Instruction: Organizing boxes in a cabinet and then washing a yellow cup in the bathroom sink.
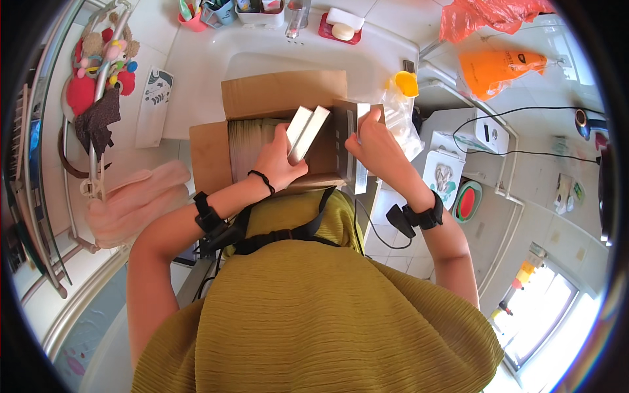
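An open cardboard box (209, 147) sits in front of me at the near edge of a white washbasin (196, 73). A row of thin, pale, upright items (251, 140) fills its left side; what they are I cannot tell. Over the box, my left hand (277, 164) grips two slim boxes (309, 130) with white edges, side by side and tilted. My right hand (381, 140) holds a dark flat box (345, 137) with a white edge upright at the carton's right side. Fingers hide part of each of these.
A clear plastic bag (405, 118) and a yellow cup (406, 84) lie right of the carton. A red soap dish (339, 29) and a glass tumbler (295, 19) stand behind the basin. Pink cloth (142, 201) hangs at left, below a metal rail (100, 83). A black cable (388, 240) loops beside me.
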A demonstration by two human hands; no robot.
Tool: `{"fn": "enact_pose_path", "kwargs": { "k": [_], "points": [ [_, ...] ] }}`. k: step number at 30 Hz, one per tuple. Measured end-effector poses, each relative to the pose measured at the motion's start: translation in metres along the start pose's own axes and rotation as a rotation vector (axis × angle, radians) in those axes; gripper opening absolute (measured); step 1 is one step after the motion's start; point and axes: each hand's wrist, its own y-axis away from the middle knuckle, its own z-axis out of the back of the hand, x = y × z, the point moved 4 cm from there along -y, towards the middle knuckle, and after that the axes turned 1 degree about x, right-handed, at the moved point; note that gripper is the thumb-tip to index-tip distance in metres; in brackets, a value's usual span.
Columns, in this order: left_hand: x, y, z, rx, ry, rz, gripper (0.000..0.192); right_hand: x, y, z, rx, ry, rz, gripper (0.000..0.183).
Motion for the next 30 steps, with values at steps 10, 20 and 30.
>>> {"fn": "enact_pose_path", "kwargs": {
  "k": [10, 20, 30],
  "points": [
    [0.016, 0.015, 0.015, -0.079, 0.148, -0.166, 0.048, -0.024, 0.024, -0.015, -0.121, -0.146, -0.075, 0.043],
    [0.002, 0.031, 0.003, -0.224, 0.123, -0.329, 0.070, -0.039, 0.046, -0.026, -0.324, -0.363, -0.205, 0.047],
    [0.014, -0.020, -0.049, -0.190, 0.069, -0.669, 0.067, -0.040, 0.056, -0.042, -0.006, -0.187, 0.077, 0.007]
  ]
}}
